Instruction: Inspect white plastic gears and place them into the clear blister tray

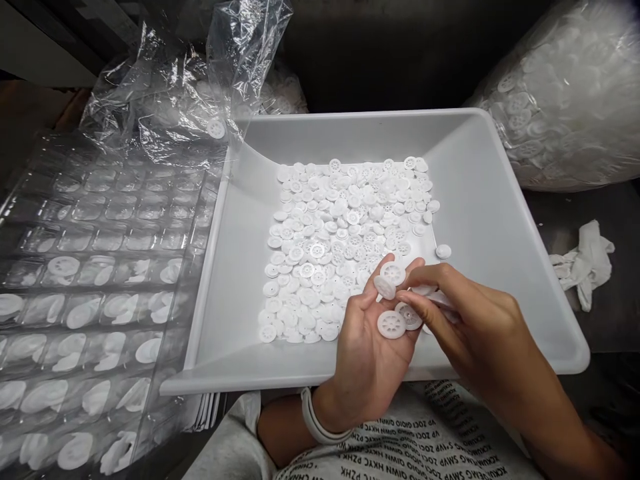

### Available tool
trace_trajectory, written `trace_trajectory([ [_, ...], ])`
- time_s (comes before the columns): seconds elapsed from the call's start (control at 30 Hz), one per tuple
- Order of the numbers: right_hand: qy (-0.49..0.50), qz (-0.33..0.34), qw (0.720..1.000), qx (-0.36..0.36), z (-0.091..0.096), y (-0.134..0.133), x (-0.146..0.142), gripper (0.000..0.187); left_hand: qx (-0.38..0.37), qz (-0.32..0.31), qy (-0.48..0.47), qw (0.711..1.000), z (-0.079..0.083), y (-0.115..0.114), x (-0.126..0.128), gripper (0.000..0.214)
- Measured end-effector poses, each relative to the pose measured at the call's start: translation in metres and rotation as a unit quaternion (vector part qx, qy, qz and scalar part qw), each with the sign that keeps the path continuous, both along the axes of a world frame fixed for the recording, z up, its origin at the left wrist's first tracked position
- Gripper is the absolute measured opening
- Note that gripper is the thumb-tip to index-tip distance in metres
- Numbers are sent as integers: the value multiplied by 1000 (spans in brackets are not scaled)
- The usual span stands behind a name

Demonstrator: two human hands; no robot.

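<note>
Closest of all is a shirt point(410, 447) with letters on it, and a pale wristband point(317, 420) just above it.

What could go wrong? I think the little wheels point(391, 324) could slip and fall. They are small and smooth, and a few sit loose on one hand all at once. If that hand tips, they could roll off. Most would drop back into the white tray point(500, 220), because both hands are over its near edge. But one could bounce past the rim onto the lap and get lost. Two wheels could also stick together and look like one.

The left hand point(367, 353) is palm up and half curled, like a small cup. Its thumb presses one wheel at the fingertips, and more wheels rest on the fingers below.

The right hand point(475, 327) comes in from the side. Its first finger and thumb are close together, pinching at the wheels on the left fingers. White bits show between them, but I cannot tell how many it has.

A big pile point(340, 240) of the same wheels lies flat in the tray, just past the hands. One loose wheel point(443, 251) sits apart from the pile. A see-through sheet point(100, 267) with pockets lies on the left, with wheels in its nearer rows. A full bag point(565, 100) sits far right, and a white rag point(585, 260) lies beside the tray.
</note>
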State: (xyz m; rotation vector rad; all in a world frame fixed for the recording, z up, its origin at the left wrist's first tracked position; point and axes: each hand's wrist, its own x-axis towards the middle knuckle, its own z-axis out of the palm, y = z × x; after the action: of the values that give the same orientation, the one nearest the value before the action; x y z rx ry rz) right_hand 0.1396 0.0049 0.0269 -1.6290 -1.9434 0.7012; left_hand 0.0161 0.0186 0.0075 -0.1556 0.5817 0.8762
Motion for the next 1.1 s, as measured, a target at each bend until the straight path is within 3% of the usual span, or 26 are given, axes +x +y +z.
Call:
trace_trajectory([
  [0.17,56,-42,996,-47,3,1,11,9,5,15,-16,1000,-3,-2,0,51],
  [0.4,31,3,991,-128,-5,-5,18,30,42,15,35,998,-5,-6,0,40],
  [0.67,115,34,981,-153,-1,-1,24,14,59,-9,49,997,-4,-3,0,39],
  [0.93,114,-85,977,-160,-14,-2,21,26,47,1,1,999,-3,-4,2,50],
  [1.1,257,-178,928,-201,-8,-5,23,22,34,-8,2,999,-3,-4,0,48],
])
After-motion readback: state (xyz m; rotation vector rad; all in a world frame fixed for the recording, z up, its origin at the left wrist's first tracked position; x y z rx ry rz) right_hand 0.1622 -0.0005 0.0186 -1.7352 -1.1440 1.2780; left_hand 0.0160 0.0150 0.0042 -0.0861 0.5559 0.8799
